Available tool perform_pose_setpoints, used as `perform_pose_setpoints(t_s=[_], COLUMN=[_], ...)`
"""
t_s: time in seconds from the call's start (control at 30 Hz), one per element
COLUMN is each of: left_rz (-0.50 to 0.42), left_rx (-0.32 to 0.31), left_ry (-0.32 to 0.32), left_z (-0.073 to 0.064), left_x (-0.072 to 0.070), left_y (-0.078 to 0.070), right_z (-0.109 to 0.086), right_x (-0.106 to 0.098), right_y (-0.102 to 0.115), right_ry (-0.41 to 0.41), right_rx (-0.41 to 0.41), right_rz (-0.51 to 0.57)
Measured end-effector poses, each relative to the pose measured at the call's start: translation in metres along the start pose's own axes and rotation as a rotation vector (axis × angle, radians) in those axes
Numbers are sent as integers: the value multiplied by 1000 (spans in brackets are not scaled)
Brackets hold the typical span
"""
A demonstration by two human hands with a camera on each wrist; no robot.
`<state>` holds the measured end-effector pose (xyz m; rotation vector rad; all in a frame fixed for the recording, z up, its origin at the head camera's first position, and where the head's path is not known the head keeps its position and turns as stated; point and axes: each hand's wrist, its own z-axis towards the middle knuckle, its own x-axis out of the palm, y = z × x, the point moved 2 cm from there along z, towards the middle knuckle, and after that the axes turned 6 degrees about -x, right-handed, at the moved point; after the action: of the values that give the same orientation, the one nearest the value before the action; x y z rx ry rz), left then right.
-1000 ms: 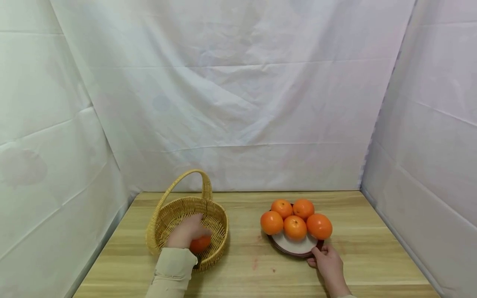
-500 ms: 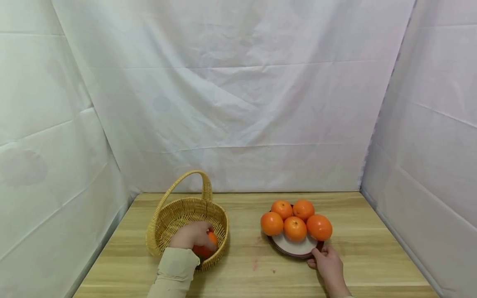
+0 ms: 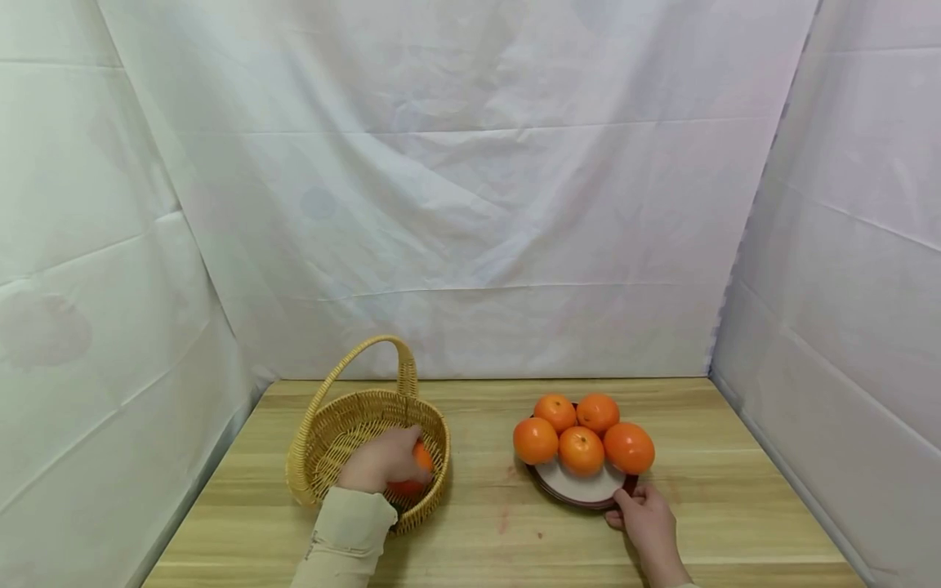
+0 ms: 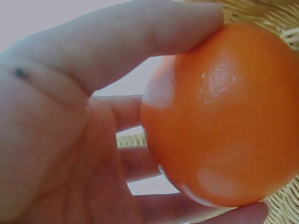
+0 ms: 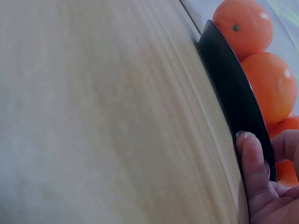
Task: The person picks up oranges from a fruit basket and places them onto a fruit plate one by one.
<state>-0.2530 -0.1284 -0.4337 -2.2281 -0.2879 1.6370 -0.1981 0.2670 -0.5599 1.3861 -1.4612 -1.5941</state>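
Note:
Inside the wicker basket [image 3: 305,461], my left hand [image 3: 382,461] grips an orange [image 3: 421,457]. The left wrist view shows this orange [image 4: 224,116] large and glossy, the thumb over one side and the fingers curled round the other, with basket weave right behind it. On the right of the table, my right hand [image 3: 648,523] pinches the near right rim of a round plate [image 3: 581,483], pale inside with a dark edge. Several oranges [image 3: 581,451] sit together on that plate. In the right wrist view the plate's dark outer wall [image 5: 229,79] shows between thumb and fingers.
The basket's tall arched handle [image 3: 360,351] rises over its left and back sides. Both containers stand on a wood-grain table [image 3: 485,523], with bare wood between them. White cloth [image 3: 470,204] hangs behind the table and along both sides.
My left hand has shifted a little to the right inside the basket, and the orange has moved with it toward the right wall. My right hand and the plate have stayed put.

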Motion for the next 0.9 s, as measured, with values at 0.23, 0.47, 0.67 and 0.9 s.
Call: perform_pose_setpoints(t_s=[0.23,0.47,0.67,0.9], left_rz=[-18,-32,-24,-22], left_rx=[29,57,118,169], left_ry=[-77,-142,-196,-226], left_z=[-6,-12,-18,-17], left_x=[-6,-12,-12,-7], left_y=[-15,-27,-37,-49], right_z=[1,0,-1,-1], right_x=[1,1,1,1], right_y=[2,3,2,2], right_ry=[-5,-10,-6,-2], right_rx=[0,-4,-3,-1], right_rz=[3,15,18,25])
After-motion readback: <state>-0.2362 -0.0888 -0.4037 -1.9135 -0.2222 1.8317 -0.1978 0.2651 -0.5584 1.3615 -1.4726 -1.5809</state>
